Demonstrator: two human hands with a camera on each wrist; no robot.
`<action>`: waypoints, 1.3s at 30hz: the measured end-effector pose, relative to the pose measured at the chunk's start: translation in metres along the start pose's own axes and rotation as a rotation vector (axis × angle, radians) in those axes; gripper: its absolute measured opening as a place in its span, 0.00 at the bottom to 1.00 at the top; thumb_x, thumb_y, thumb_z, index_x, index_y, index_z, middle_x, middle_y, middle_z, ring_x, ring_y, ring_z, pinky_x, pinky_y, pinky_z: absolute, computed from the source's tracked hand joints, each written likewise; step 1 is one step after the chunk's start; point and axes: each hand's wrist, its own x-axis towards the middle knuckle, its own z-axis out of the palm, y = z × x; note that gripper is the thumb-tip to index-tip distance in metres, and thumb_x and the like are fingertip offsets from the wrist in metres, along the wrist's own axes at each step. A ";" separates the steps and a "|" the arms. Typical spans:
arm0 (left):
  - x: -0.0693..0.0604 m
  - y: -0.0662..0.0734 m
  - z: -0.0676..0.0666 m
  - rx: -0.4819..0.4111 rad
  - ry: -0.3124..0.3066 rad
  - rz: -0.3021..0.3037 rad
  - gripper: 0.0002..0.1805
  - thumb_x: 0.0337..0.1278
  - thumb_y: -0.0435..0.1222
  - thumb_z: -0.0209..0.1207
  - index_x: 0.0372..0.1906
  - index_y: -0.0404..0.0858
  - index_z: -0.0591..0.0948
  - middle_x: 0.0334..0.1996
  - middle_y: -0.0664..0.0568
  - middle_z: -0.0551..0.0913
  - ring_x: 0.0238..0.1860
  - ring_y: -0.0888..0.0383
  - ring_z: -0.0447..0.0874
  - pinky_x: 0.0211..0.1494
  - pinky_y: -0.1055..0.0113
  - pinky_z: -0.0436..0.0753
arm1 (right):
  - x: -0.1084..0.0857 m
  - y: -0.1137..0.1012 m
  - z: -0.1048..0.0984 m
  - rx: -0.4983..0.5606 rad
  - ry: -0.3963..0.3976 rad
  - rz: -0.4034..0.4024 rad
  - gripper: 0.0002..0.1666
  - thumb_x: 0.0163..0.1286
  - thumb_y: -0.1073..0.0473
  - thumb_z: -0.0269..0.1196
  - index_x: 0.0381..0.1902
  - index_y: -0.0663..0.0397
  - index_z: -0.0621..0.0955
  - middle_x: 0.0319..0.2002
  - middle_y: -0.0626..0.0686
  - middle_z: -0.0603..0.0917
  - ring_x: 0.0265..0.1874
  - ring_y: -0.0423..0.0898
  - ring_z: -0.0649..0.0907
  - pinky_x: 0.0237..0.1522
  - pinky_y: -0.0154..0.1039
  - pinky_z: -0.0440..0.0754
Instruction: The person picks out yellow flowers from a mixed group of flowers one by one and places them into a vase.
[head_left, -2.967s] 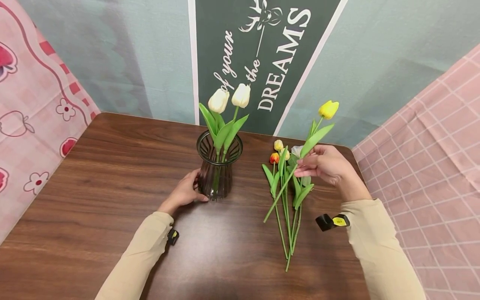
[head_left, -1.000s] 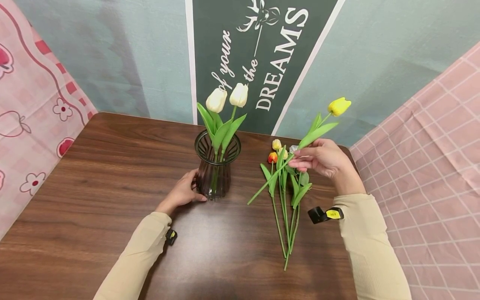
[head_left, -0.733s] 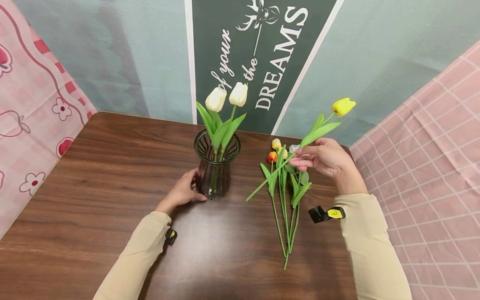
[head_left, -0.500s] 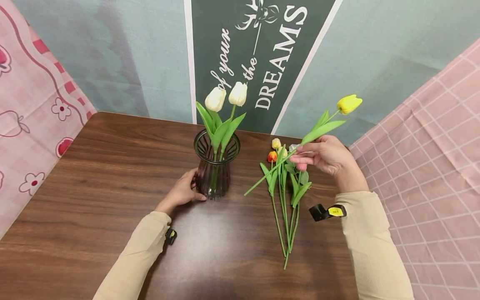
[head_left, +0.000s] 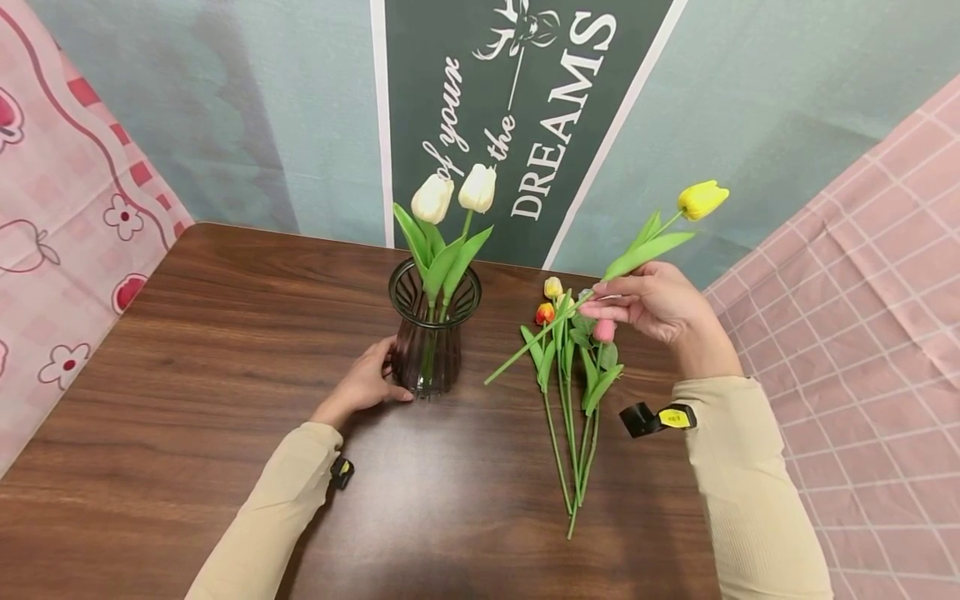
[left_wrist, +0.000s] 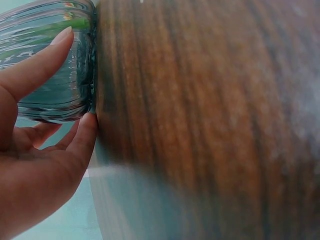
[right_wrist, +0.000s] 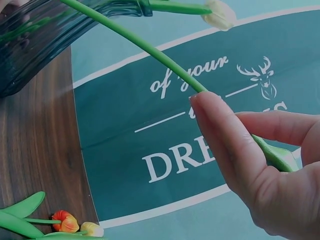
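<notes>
A ribbed dark glass vase [head_left: 426,358] stands upright on the table, two white tulips [head_left: 432,200] in it. My left hand [head_left: 365,383] curls round the vase's lower left side; in the left wrist view the thumb lies along the glass [left_wrist: 55,75] and a fingertip touches near its base. Between thumb and fingers, my right hand [head_left: 656,308] pinches the green stem of a yellow tulip [head_left: 702,200], held tilted with its bloom up to the right. The stem's lower end [head_left: 498,375] hangs in the air between the vase and the loose flowers. The right wrist view shows the pinched stem [right_wrist: 165,60].
Several loose flowers lie on the brown table [head_left: 225,350] right of the vase, among them a red-orange tulip [head_left: 544,314] and a pale yellow one [head_left: 552,287]. Behind the table hangs a printed cloth [head_left: 600,150]; pink cloths hang at the left [head_left: 75,250] and right [head_left: 862,375].
My right hand has moved the yellow tulip up and to the right, and the stem leans over more, its lower end nearer the vase. My left hand has stayed at the vase.
</notes>
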 end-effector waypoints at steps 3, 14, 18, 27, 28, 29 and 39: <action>0.000 0.000 0.000 -0.005 -0.003 0.000 0.50 0.29 0.27 0.72 0.64 0.27 0.58 0.56 0.33 0.65 0.56 0.41 0.67 0.57 0.56 0.71 | 0.000 -0.001 0.002 0.001 -0.014 -0.007 0.09 0.61 0.82 0.47 0.29 0.78 0.75 0.27 0.68 0.79 0.31 0.59 0.84 0.39 0.45 0.80; 0.001 0.000 0.001 -0.009 -0.001 0.003 0.50 0.29 0.27 0.72 0.64 0.27 0.58 0.56 0.32 0.65 0.56 0.41 0.67 0.58 0.56 0.71 | 0.000 -0.008 0.007 0.053 -0.047 -0.043 0.10 0.61 0.82 0.46 0.28 0.80 0.75 0.27 0.72 0.80 0.31 0.60 0.83 0.39 0.47 0.80; 0.001 0.000 0.001 -0.007 -0.002 0.002 0.50 0.29 0.27 0.72 0.64 0.27 0.58 0.56 0.32 0.65 0.56 0.41 0.67 0.58 0.56 0.71 | 0.000 -0.010 0.007 0.067 -0.053 -0.044 0.09 0.61 0.82 0.46 0.29 0.81 0.75 0.27 0.72 0.80 0.31 0.60 0.83 0.40 0.48 0.79; 0.001 0.000 0.001 -0.010 -0.006 -0.003 0.50 0.30 0.27 0.72 0.65 0.27 0.57 0.56 0.32 0.64 0.56 0.41 0.67 0.58 0.56 0.70 | -0.003 -0.018 0.011 0.070 -0.030 -0.071 0.10 0.61 0.83 0.46 0.29 0.79 0.76 0.26 0.71 0.80 0.32 0.61 0.83 0.40 0.48 0.79; 0.001 0.000 0.000 -0.011 -0.006 -0.005 0.50 0.30 0.27 0.72 0.65 0.27 0.57 0.56 0.32 0.64 0.57 0.41 0.66 0.58 0.56 0.70 | -0.003 -0.019 0.012 0.067 -0.029 -0.077 0.10 0.61 0.83 0.46 0.29 0.79 0.75 0.26 0.71 0.80 0.32 0.61 0.83 0.40 0.48 0.79; 0.001 0.000 0.000 -0.013 -0.006 -0.006 0.50 0.30 0.27 0.72 0.65 0.27 0.57 0.56 0.33 0.64 0.57 0.41 0.66 0.58 0.56 0.70 | -0.003 -0.020 0.012 0.069 -0.032 -0.082 0.10 0.60 0.83 0.46 0.29 0.79 0.75 0.26 0.71 0.79 0.32 0.61 0.83 0.40 0.49 0.79; 0.002 -0.002 0.000 -0.009 -0.010 -0.002 0.50 0.30 0.27 0.72 0.65 0.27 0.57 0.57 0.32 0.64 0.57 0.40 0.66 0.58 0.56 0.70 | -0.002 -0.032 0.021 0.072 -0.031 -0.099 0.10 0.61 0.83 0.45 0.29 0.78 0.74 0.24 0.70 0.79 0.30 0.61 0.83 0.39 0.50 0.80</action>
